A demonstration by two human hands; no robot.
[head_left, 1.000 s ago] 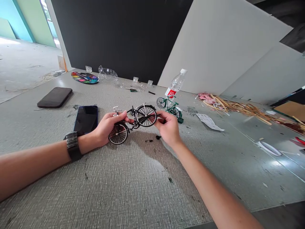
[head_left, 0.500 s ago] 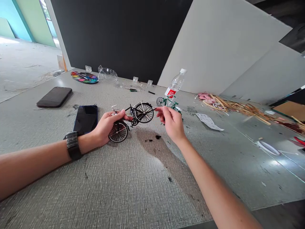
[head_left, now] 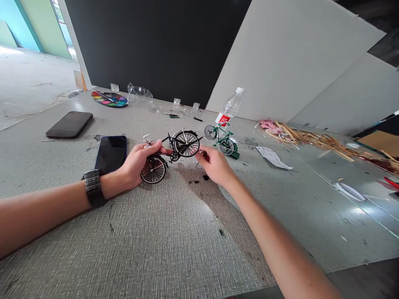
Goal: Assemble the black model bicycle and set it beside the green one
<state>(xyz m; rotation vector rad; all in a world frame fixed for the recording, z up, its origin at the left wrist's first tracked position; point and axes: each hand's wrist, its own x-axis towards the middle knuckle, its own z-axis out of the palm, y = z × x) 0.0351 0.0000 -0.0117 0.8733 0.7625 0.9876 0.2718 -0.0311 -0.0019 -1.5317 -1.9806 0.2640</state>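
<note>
A black model bicycle [head_left: 173, 154] is held tilted above the table by my left hand [head_left: 137, 162], which is closed round its handlebar end. One spoked wheel [head_left: 186, 144] points right and sits higher than the other wheel [head_left: 153, 169]. Just beyond the higher wheel, my right hand [head_left: 215, 164] has its fingers curled together. A thin sliver shows under those fingertips, too small to name. Below them on the table lie small black parts [head_left: 193, 181]. Behind my right hand stands a green model bicycle [head_left: 221, 137].
Two phones, one dark [head_left: 70, 124] and one blue-edged [head_left: 111, 153], lie at left. A paint palette [head_left: 109, 99], clear plastic packaging [head_left: 139, 94] and a bottle [head_left: 232, 106] are farther back. A printed paper sheet [head_left: 273, 158] and wood strips [head_left: 305, 139] lie right.
My right hand has moved down and left, from beside the raised wheel's edge to just below it, its fingers curling more. My left hand keeps holding the black model bicycle.
</note>
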